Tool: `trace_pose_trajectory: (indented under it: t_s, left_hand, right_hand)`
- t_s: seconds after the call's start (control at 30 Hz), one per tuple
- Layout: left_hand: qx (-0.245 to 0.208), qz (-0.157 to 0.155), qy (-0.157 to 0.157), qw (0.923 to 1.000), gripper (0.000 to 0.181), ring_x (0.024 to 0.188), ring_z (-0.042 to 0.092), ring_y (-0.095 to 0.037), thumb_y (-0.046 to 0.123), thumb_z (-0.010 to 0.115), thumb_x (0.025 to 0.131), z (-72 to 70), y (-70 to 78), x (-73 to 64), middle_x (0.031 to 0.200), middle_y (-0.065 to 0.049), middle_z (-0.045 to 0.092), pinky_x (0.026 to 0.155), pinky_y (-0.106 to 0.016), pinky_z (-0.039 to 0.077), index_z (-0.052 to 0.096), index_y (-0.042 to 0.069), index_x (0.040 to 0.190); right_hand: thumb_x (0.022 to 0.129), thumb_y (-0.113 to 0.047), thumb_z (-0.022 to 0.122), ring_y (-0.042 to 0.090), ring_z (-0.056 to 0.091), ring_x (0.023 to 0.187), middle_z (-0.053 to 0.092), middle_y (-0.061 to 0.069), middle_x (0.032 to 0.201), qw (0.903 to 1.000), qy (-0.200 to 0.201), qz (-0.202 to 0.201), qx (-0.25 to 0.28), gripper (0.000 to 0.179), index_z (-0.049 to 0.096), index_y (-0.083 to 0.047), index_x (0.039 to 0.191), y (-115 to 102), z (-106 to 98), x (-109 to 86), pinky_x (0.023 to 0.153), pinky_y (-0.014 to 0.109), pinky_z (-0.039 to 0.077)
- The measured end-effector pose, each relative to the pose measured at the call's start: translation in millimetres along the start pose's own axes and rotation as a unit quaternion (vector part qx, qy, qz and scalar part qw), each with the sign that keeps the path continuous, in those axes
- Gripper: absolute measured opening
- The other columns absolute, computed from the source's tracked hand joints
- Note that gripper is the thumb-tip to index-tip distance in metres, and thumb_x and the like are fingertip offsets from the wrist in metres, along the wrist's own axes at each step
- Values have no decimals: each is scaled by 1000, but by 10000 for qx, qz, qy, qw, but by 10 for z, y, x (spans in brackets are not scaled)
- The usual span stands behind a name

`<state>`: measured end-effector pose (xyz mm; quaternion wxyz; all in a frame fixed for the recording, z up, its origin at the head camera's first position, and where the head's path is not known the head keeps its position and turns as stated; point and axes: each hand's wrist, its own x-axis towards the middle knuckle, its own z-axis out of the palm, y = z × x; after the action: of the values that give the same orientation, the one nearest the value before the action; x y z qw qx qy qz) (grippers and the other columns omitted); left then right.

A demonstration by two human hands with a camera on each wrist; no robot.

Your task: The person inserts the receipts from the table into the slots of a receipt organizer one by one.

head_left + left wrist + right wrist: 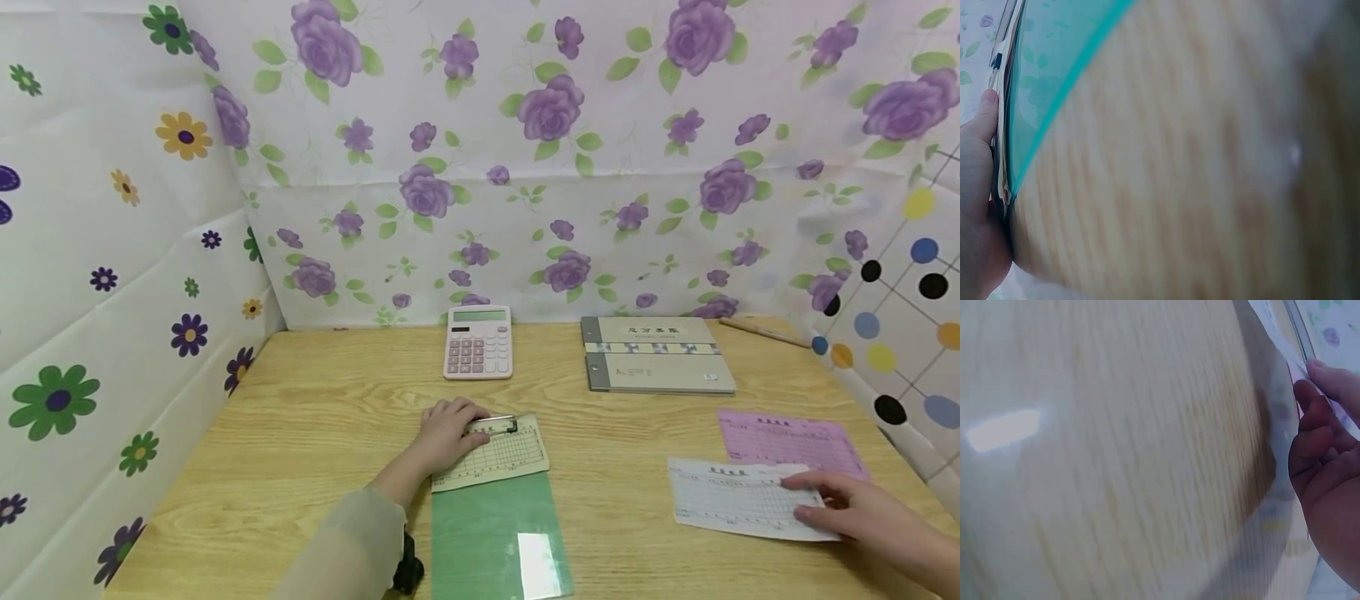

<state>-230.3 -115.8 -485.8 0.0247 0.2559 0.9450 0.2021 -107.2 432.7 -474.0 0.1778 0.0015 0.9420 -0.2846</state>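
Note:
A green clipboard lies on the table with a pale yellow printed form under its metal clip. My left hand holds its upper left corner, thumb on the form and fingers about the clip. In the left wrist view the thumb lies along the papers; the other fingers are hidden. At the right, my right hand pinches the right edge of a white printed form between thumb and fingers. That form partly covers a pink form on the table.
A pink calculator stands at the back middle, near the flowered cloth wall. To its right lies a grey-beige account book with a patterned band. A thin wooden stick rests at the back right.

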Motion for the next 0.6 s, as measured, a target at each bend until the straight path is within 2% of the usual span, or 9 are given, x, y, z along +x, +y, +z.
trace_pose_trajectory:
  t_s: [0.13, 0.17, 0.23, 0.33, 0.5, 0.6]
  left_hand:
    - [-8, -5, -2, 10000, 37, 105, 42, -19, 44, 55, 92, 5, 1, 6, 123, 4, 50, 88, -44, 27, 56, 24, 124]
    - [-4, -3, 3, 10000, 38, 105, 42, -19, 44, 55, 92, 7, -2, 6, 122, 4, 50, 88, -44, 27, 56, 24, 124]
    - [-4, 1, 10, 10000, 38, 105, 42, -19, 44, 55, 92, 8, -3, 8, 123, 4, 50, 89, -44, 27, 56, 24, 124]
    - [0, 10, 24, 10000, 38, 105, 42, -19, 44, 55, 92, 3, -1, 8, 123, 4, 50, 89, -44, 27, 56, 24, 124]
    - [2, 8, 11, 10000, 37, 105, 42, -19, 44, 55, 92, 0, 1, 6, 122, 4, 50, 88, -44, 27, 57, 24, 123]
    - [-12, 8, 17, 10000, 37, 105, 42, -20, 44, 55, 92, -2, 4, 3, 121, 4, 50, 88, -44, 27, 57, 24, 123]
  right_hand:
    - [87, -46, 62, 22, 46, 95, 52, 18, 125, 9998, 80, -117, 120, 51, 59, -10, 123, -112, 27, 9, 73, 29, 43]
    - [86, -46, 62, 25, 46, 97, 52, 19, 125, 9998, 91, -121, 147, 51, 60, -10, 122, -147, 32, 12, 74, 32, 43]
    - [86, -47, 62, 25, 46, 96, 52, 18, 125, 9997, 108, -153, 159, 51, 60, -12, 122, -220, 48, 19, 73, 30, 42]
    - [87, -47, 61, 26, 46, 99, 51, 19, 127, 9993, 69, -258, 255, 50, 59, -13, 124, -324, 67, 45, 78, 35, 43]
    - [88, -47, 60, 24, 46, 96, 51, 15, 126, 9985, 81, -458, 286, 50, 57, -16, 126, -498, 112, 119, 75, 32, 42]
    - [88, -48, 60, 31, 48, 106, 49, 18, 130, 9973, 149, -585, 415, 50, 57, -17, 126, -611, 145, 165, 82, 42, 43]
